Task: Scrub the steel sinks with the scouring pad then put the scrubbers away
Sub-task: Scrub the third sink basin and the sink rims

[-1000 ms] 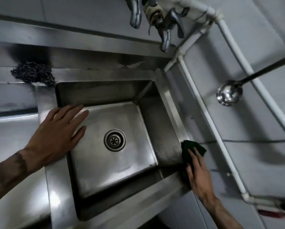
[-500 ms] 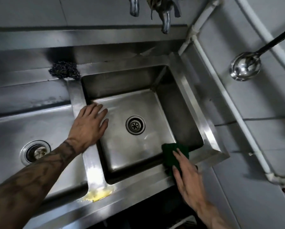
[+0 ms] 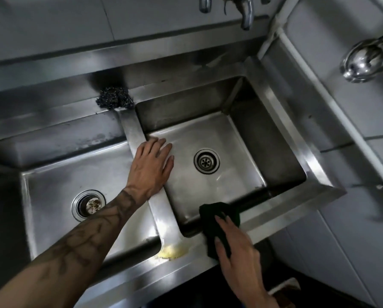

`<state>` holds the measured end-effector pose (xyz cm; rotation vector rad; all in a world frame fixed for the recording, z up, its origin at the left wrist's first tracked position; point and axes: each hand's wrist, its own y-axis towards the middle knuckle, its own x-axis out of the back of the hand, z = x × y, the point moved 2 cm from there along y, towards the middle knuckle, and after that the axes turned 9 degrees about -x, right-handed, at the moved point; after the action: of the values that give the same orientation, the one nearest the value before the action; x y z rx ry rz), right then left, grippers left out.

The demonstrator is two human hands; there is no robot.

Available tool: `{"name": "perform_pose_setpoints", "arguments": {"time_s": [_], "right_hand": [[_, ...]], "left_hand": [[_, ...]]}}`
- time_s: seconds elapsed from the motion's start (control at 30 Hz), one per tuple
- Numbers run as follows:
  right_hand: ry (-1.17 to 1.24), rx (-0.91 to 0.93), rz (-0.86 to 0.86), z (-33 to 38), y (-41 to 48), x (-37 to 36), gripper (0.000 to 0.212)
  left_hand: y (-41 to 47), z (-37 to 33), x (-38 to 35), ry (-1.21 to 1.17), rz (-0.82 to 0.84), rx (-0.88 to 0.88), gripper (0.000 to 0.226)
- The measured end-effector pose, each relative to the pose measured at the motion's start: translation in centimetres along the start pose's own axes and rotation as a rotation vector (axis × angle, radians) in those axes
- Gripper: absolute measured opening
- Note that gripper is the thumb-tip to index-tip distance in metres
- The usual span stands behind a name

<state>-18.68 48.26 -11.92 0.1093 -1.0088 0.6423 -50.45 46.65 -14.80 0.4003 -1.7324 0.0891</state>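
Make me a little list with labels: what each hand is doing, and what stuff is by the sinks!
left hand: flat on the divider between the two sinks, fingers over the right sink's edge
right hand: pressing a green scouring pad on the right sink's front rim
steel wool: on the back ledge, untouched
yellow smear: on the front rim
ladle: hanging at the wall

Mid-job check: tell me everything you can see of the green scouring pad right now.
The dark green scouring pad is a soft, crumpled, fibrous-looking sheet draped over the front rim of the right steel sink basin, part hanging over the basin's inner edge, part lying on the flat front ledge. The right hand presses down on it with flat fingers, covering its near part. Wetness cannot be told.
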Motion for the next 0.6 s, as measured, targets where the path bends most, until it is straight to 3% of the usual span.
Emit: {"name": "perform_pose_setpoints", "arguments": {"time_s": [0.23,0.4,0.6], "right_hand": [[-0.126,0.031,-0.031,3.6,-1.6,-3.4,0.049],[-0.051,-0.106,-0.136,7.0,-4.3,-5.6,0.048],[-0.174,0.009,-0.086,9.1,-6.1,-8.0,0.053]], "left_hand": [[-11.1,0.3,2.9,-0.128,-0.073,-0.001,0.045],[-24.0,-0.5,4.2,-0.137,0.117,0.088,0.052],[-31.7,0.4,5.3,-0.079,0.196,0.251,0.057]]}}
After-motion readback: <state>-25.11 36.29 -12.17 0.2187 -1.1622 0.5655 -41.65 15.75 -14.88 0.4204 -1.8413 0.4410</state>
